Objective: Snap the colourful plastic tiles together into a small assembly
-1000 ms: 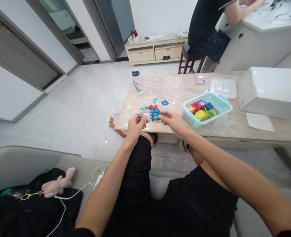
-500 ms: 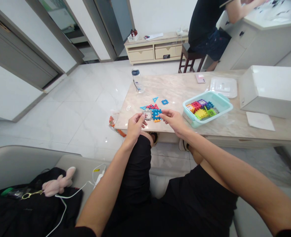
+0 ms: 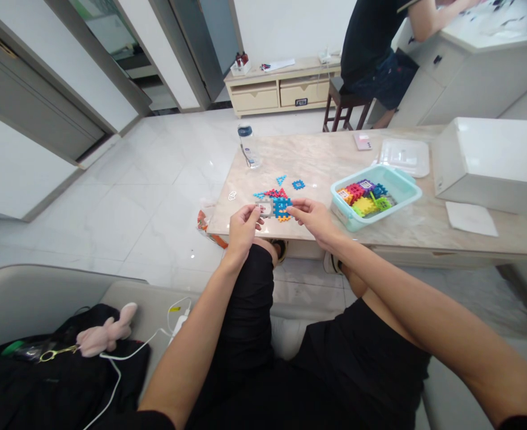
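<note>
My left hand (image 3: 244, 226) pinches a grey building tile (image 3: 265, 208) with a white printed middle. A blue building tile (image 3: 282, 208) with notched edges is gripped by my right hand (image 3: 310, 218). The two tiles meet edge to edge above the near side of the table; whether they are fully locked together I cannot tell. Behind them lie red pieces (image 3: 276, 193) and a light blue triangle (image 3: 281, 180). A blue ring-shaped piece (image 3: 298, 185) rests farther right. Part of a yellow-orange piece (image 3: 284, 219) shows just below the blue tile.
A teal bin (image 3: 356, 221) of colourful tiles stands right of my hands. Beyond are a clear lid (image 3: 405, 157), a phone (image 3: 362, 142) and a white box (image 3: 491, 161). A water bottle (image 3: 247, 147) stands at the far left corner. One person (image 3: 370, 60) sits on a stool.
Both hands and the two tiles have shifted very slightly left. The hold on each tile is the same, and the pieces on the table have not moved.
</note>
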`<move>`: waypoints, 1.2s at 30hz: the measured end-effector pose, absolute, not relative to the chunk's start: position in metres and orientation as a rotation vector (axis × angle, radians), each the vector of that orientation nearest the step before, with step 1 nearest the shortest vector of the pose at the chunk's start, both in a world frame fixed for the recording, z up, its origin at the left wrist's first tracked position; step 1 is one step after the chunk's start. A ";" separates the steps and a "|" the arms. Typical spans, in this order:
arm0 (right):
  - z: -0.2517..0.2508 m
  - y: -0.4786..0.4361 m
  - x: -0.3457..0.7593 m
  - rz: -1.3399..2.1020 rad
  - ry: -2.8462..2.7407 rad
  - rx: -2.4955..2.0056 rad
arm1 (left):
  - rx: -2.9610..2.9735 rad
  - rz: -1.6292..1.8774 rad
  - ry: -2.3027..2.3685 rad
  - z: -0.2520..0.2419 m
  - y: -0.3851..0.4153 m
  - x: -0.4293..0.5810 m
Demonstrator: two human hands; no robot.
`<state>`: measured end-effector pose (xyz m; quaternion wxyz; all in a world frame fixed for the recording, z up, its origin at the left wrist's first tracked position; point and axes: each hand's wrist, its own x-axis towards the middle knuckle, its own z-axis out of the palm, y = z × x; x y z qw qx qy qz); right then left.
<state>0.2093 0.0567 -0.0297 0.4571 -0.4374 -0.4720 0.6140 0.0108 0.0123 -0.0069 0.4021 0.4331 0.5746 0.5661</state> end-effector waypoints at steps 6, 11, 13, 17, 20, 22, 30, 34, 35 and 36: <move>-0.032 0.058 0.211 1.473 -1.194 -1.108 | 1.114 1.396 1.487 -0.006 0.013 0.011; -0.040 0.064 0.205 1.471 -1.234 -1.127 | 1.122 1.349 1.501 -0.005 0.018 0.006; -0.041 0.068 0.197 1.443 -1.203 -1.156 | 1.136 1.277 1.523 -0.004 0.022 0.001; -0.040 0.081 0.192 1.429 -1.199 -1.127 | 1.271 1.208 1.542 -0.006 0.030 -0.006; -0.044 0.079 0.202 1.420 -1.243 -1.138 | 1.256 1.227 1.516 -0.009 0.024 -0.002; -0.045 0.076 0.210 1.397 -1.278 -1.159 | 1.292 1.219 1.514 -0.009 0.016 0.001; -0.044 0.076 0.214 1.403 -1.361 -1.140 | 1.433 1.236 1.550 -0.007 0.006 0.002; -0.042 0.077 0.209 1.303 -1.357 -1.154 | 1.418 1.227 1.513 -0.008 0.009 -0.003; -0.041 0.077 0.209 1.286 -1.354 -1.154 | 1.424 1.218 1.509 -0.008 0.010 -0.004; -0.040 0.077 0.208 1.277 -1.353 -1.154 | 1.430 1.209 1.510 -0.008 0.011 -0.006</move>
